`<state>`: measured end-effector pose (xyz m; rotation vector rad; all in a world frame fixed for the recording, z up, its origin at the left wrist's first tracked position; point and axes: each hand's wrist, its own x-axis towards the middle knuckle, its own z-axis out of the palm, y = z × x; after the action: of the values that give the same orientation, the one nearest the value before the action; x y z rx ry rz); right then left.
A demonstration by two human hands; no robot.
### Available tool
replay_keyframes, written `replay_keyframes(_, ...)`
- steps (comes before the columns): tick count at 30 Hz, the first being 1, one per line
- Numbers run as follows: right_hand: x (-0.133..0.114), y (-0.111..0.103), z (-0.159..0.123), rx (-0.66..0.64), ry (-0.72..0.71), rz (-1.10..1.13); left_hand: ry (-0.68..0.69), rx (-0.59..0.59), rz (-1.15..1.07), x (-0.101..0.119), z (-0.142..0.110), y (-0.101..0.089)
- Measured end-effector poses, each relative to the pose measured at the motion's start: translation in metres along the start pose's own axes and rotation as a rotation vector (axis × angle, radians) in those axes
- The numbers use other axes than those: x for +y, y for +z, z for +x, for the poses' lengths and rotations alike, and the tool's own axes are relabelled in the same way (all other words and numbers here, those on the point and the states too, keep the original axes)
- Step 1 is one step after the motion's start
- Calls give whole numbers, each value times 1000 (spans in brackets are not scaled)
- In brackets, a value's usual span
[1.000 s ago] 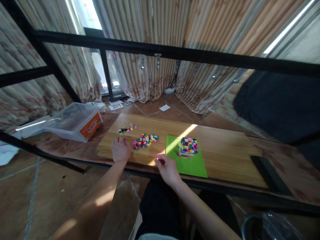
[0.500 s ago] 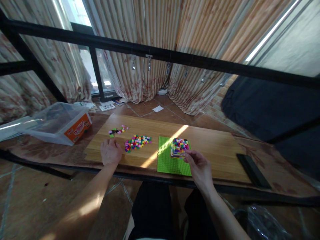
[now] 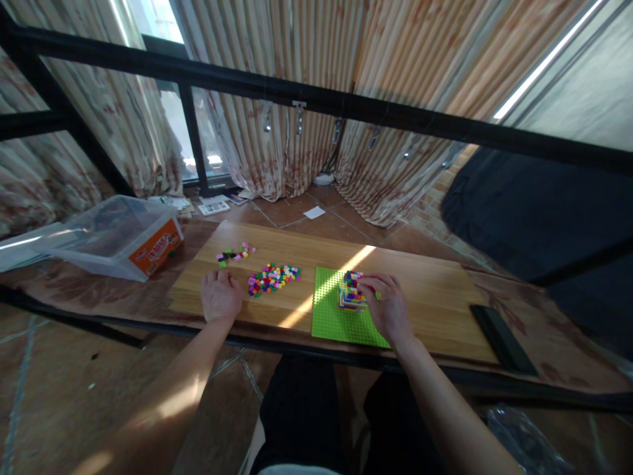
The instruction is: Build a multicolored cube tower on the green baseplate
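A green baseplate (image 3: 330,310) lies on the wooden board (image 3: 435,297) and carries a stack of many-coloured small bricks (image 3: 349,293). My right hand (image 3: 388,307) is over the right side of that stack, fingertips pinched against its top; whatever sits between them is too small to name. My left hand (image 3: 220,295) rests palm down on the board with fingers loosely curled, just left of a loose pile of coloured bricks (image 3: 273,278). A smaller scatter of bricks (image 3: 235,254) lies beyond it.
A clear plastic box with an orange label (image 3: 133,236) stands at the left beside the board. A black flat bar (image 3: 500,338) lies at the right end. Black frame rails cross above. A dark cushion (image 3: 539,211) is at the right.
My right hand went from the board's near edge, left of the baseplate, to the brick stack and now covers its right side. The left hand stayed put.
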<state>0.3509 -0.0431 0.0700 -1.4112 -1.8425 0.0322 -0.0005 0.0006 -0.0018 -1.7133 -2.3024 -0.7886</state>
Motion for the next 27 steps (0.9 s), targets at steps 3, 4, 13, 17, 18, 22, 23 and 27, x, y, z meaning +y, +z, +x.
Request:
replay_keyframes(3,3,2,-1,6,11,-4,-5,1,2,0,0,0)
replay_keyframes(4,4,3,-1,8,15,-5,-6,0,-1,0,0,0)
replay_keyframes(13,1,5,-1,86,111,64,-16,-8,-24,-4,0,6)
replay_keyframes(17,1,6,-3,119,89,31,-10,-7,-28,-4,0,6)
replay_keyframes(18,1,6,-4,121,66,4,-9,-7,-33,-4,0,5)
replay_keyframes(22,4,8,-10,120,-46,-113,-14,-8,-36,-3,0,4)
replay_keyframes(23,5,8,-12,117,-68,-134,-17,-9,-34,-2,-1,4)
replay_keyframes(27,6,7,-15,84,-102,-168,-22,-2,-28,-1,-1,3)
